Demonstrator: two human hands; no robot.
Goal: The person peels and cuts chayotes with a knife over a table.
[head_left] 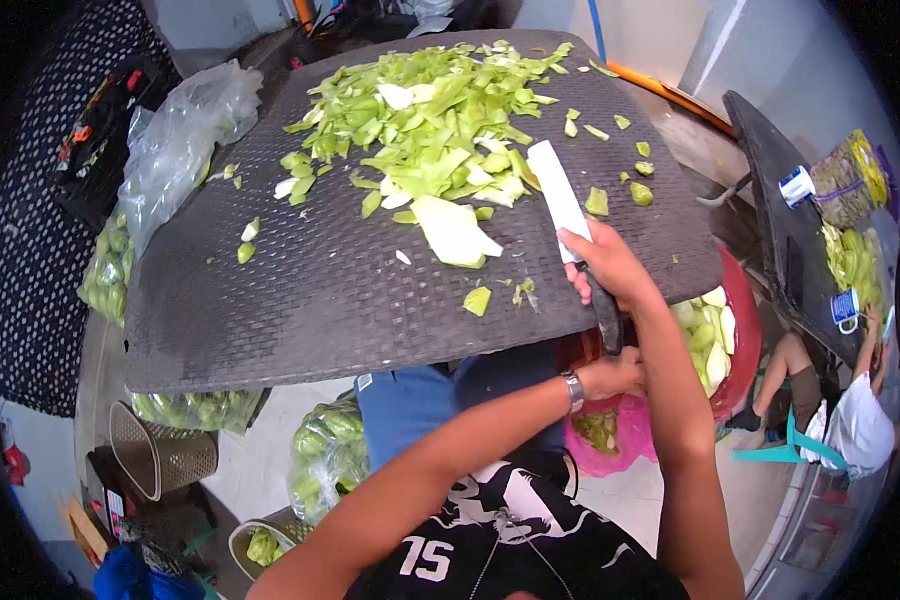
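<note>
1. One dark woven table (300, 300) fills the middle of the frame, with lots of green peels (420, 100) near its top.
2. Right of the middle, the right hand (615, 265) is wrapped around a big knife (560, 195), blade up.
3. Lower down, the left hand (605, 378) is partly hidden; I can't tell its grip.
4. At the right, a red tub (745, 325) holds pale pieces (705, 345).
5. White floor (255, 465) shows lower left.

Bright, diffuse indoor light, glossy highlights on the clear plastic bag (185, 145) at upper left, knife blade (560, 200) near-white right of centre, dimmer beneath the woven-textured table (320, 290), black fisheye corners, curved stretching toward the edges, crisper centre, softer far right.
</note>
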